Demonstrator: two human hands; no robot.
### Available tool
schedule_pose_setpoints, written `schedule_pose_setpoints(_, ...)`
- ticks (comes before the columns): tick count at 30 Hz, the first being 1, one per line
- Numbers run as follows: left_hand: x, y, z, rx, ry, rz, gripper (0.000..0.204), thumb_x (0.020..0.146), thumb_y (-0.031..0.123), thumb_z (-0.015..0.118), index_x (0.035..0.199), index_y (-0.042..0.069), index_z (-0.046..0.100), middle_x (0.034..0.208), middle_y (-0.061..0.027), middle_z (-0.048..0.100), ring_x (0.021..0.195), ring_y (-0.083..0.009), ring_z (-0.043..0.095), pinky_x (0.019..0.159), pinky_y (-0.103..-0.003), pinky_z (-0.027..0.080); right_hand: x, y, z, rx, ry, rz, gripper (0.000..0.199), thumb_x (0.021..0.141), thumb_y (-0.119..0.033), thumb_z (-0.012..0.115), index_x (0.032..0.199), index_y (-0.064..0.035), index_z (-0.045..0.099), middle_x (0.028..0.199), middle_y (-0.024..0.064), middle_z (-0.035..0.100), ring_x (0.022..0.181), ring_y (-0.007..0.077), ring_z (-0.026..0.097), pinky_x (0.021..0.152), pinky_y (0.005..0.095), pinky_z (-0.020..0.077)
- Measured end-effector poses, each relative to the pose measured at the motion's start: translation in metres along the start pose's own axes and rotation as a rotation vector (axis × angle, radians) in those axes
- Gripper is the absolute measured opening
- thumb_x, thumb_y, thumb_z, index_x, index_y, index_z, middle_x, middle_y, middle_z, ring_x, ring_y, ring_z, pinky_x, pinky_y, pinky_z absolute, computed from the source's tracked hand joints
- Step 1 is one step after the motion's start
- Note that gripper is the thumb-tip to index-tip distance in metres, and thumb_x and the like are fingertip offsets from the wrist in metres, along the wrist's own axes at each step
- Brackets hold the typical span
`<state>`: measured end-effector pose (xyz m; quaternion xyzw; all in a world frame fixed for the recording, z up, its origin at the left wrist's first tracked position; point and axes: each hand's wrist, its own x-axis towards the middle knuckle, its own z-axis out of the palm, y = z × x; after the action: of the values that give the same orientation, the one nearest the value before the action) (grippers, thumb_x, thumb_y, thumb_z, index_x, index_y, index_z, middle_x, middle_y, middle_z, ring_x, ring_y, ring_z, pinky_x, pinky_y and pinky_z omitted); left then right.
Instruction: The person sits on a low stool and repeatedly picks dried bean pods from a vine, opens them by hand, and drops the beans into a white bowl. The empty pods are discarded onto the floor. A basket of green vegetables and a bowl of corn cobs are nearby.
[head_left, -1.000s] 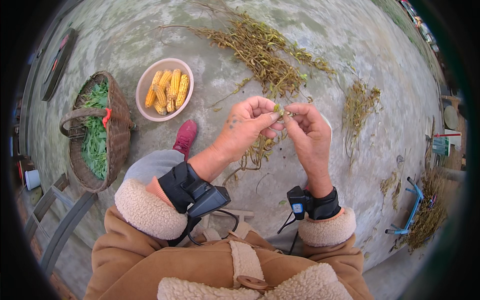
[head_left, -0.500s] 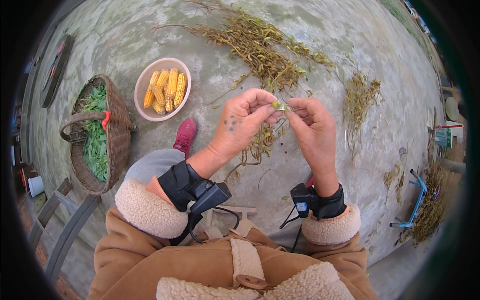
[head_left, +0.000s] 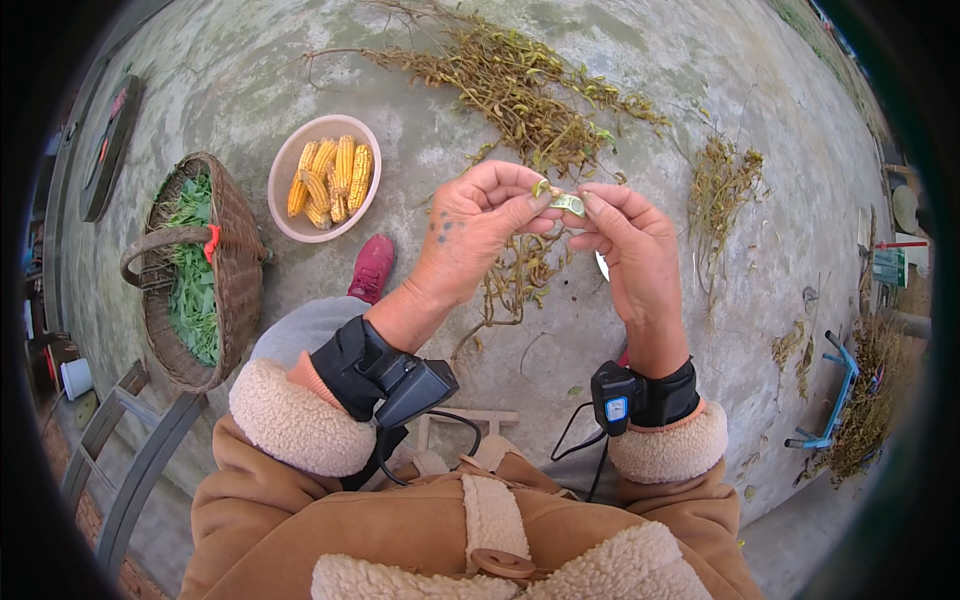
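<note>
Right, small pale-green split seed pod (head_left: 567,205) is up in the air between the two bare hands, roughly centred over the person's front, well above the grey mottled concrete floor (head_left: 420,150). Its inner face shows light and glossy with rounded marks in a row; edges are pale; finer detail too small to read. Left hand (head_left: 470,225): thumb and forefinger pinched together on the pod's left end, a yellow-green scrap (head_left: 541,188) poking up at the tips, other fingers curled. Right hand (head_left: 635,235): thumb and forefinger closed on the right end, other fingers bent under. Fingertips of the two hands nearly meet, so only the pod's middle is exposed. Room: just beyond the hands lies a heap of dry brown-green leafy stalks (head_left: 530,95), with a loose dry stalk (head_left: 515,280) below and between the wrists. Left side, concrete shows between the hand and a round pale-pink plastic basin (head_left: 283,205) of yellow corn cobs (head_left: 343,175); brown woven wicker basket (head_left: 235,275) sits further left. Right side, more concrete, then a smaller dry stalk bundle (head_left: 722,190) and, well apart near the rim, a blue metal tube frame (head_left: 838,395).
</note>
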<state>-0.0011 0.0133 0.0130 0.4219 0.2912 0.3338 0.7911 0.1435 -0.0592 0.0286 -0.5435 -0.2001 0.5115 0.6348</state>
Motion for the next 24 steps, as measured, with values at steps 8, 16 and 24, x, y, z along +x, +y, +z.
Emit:
schedule_pose_setpoints(8, -0.001, 0.000, 0.003, 0.110, -0.040, 0.017, 0.015, 0.084, 0.006, 0.056, 0.096, -0.002, 0.054, 0.090, -0.0103, 0.062, 0.080, -0.0138, 0.061, 0.071, -0.024, 0.051, -0.013, -0.006, 0.009, -0.689, -0.008, -0.579, 0.013, 0.074, 0.001, 0.061, 0.087, -0.0014, 0.061, 0.082, 0.0051, 0.057, 0.064, 0.0098, 0.054, 0.056, 0.0215, 0.0431)
schedule_pose_setpoints(16, -0.002, -0.003, 0.003, 0.114, -0.016, -0.026, 0.015, 0.084, 0.006, 0.056, 0.097, -0.002, 0.055, 0.087, -0.0100, 0.063, 0.076, -0.0131, 0.062, 0.070, -0.024, 0.052, -0.009, -0.001, 0.006, -0.932, -0.067, -0.636, 0.012, 0.074, -0.002, 0.062, 0.086, -0.0030, 0.062, 0.078, 0.0097, 0.056, 0.064, 0.0212, 0.057, 0.055, 0.0281, 0.0446)
schedule_pose_setpoints(24, -0.001, -0.004, 0.004, 0.076, -0.013, -0.079, 0.015, 0.084, 0.006, 0.056, 0.097, -0.002, 0.054, 0.090, -0.0119, 0.063, 0.080, -0.0162, 0.063, 0.071, -0.025, 0.052, -0.006, 0.008, 0.003, -0.612, -0.019, -0.388, 0.008, 0.079, -0.004, 0.060, 0.085, 0.0005, 0.057, 0.076, 0.0063, 0.059, 0.062, 0.0114, 0.059, 0.055, 0.0235, 0.0462)
